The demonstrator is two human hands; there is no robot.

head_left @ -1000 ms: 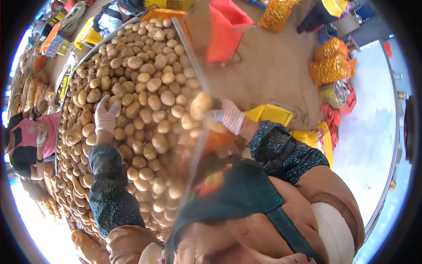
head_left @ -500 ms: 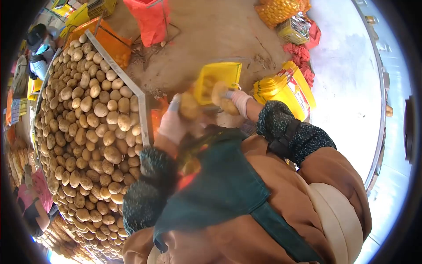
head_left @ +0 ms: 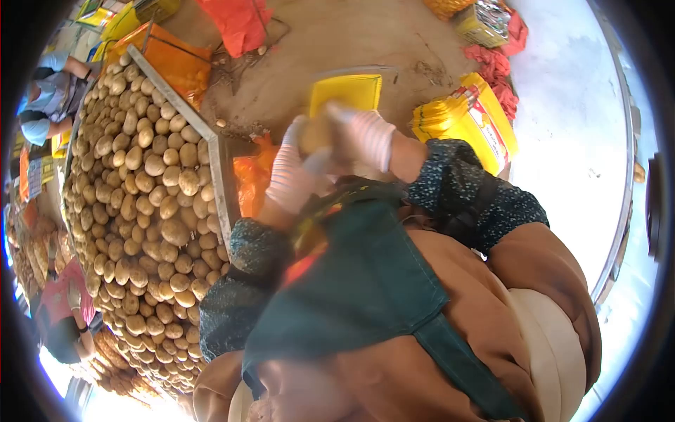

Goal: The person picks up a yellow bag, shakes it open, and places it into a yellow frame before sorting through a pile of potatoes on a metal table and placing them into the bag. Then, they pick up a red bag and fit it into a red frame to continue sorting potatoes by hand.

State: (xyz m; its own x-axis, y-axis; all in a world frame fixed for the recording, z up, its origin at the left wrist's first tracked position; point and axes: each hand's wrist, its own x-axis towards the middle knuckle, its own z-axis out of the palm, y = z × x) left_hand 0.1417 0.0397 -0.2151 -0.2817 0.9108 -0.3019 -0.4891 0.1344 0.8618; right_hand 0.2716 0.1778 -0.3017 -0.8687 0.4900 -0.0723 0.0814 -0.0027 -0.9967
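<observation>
My left hand (head_left: 292, 176) and my right hand (head_left: 365, 137), both in pale knit gloves, meet in front of my body. Together they close around a potato (head_left: 314, 135), which shows only as a blur between them. They sit just right of the metal-framed table's rim (head_left: 214, 158), which is heaped with potatoes (head_left: 148, 204). A yellow crate (head_left: 346, 93) lies on the dirt floor just beyond my hands. An orange mesh bag (head_left: 252, 179) hangs under the table edge beside my left hand.
A yellow bag bundle (head_left: 467, 119) lies right of the crate. An orange bin (head_left: 172, 60) and red sack (head_left: 239, 24) stand at the table's far end. One person (head_left: 49, 98) works at far left, another (head_left: 63, 316) at lower left. A pale concrete slab (head_left: 569, 112) is at right.
My left hand left the potato pile and came over to my right hand. Both hands drew closer together above the yellow crate, and my view turned right, away from the table.
</observation>
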